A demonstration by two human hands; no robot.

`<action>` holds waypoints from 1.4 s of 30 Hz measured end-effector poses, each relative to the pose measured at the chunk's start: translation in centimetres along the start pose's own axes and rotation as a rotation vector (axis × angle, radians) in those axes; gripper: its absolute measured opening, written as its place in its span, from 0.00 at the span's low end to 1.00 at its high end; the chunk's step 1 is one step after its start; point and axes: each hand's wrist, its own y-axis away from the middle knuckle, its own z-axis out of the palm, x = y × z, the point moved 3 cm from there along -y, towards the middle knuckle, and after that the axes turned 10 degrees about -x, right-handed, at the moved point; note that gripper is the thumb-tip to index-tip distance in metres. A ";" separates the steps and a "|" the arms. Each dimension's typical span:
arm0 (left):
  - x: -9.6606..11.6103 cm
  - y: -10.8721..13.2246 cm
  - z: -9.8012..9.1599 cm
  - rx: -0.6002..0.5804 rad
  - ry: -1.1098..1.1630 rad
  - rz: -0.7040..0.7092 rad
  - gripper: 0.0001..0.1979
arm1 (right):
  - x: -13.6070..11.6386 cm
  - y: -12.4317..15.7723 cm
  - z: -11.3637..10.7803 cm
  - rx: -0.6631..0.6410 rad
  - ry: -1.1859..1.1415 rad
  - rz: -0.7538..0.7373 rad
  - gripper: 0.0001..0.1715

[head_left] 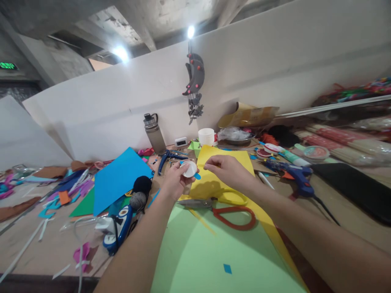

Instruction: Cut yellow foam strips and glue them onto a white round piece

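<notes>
My left hand [175,180] grips a small white round piece [190,169] that looks like a cup base or lid. A blue rounded tab [197,176] sticks out at its lower right edge. Just to the right, my right hand [227,169] is closed in a pinch, apart from the white piece; anything between its fingertips is too small to make out. Below both hands lie scissors [233,217] with one orange and one yellow handle loop, across a yellow sheet [244,160] and a light green sheet [195,248]. A small blue scrap [227,268] rests on the green.
Left are a blue sheet [117,179], yarn balls [142,185] and a blue-and-white device [120,228]. A bottle [154,134], pliers-like tool [166,158] and white cups [206,136] stand or lie behind. On the right are a glue gun [297,177] and black slab [354,189].
</notes>
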 end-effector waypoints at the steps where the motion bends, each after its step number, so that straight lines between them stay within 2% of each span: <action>1: 0.0 0.0 0.0 -0.004 0.001 0.000 0.11 | 0.1 0.0 0.2 -0.030 -0.027 0.010 0.14; 14: 0.0 0.2 0.4 -0.055 -0.045 0.013 0.19 | 0.0 0.3 0.8 -0.052 -0.048 0.029 0.16; 19: 0.1 0.3 0.6 -0.036 -0.076 0.010 0.22 | 0.0 0.4 0.8 -0.052 -0.028 0.036 0.16; 42: -0.1 0.3 0.8 -0.011 -0.167 0.027 0.25 | -0.7 0.6 0.6 -0.031 0.051 0.076 0.16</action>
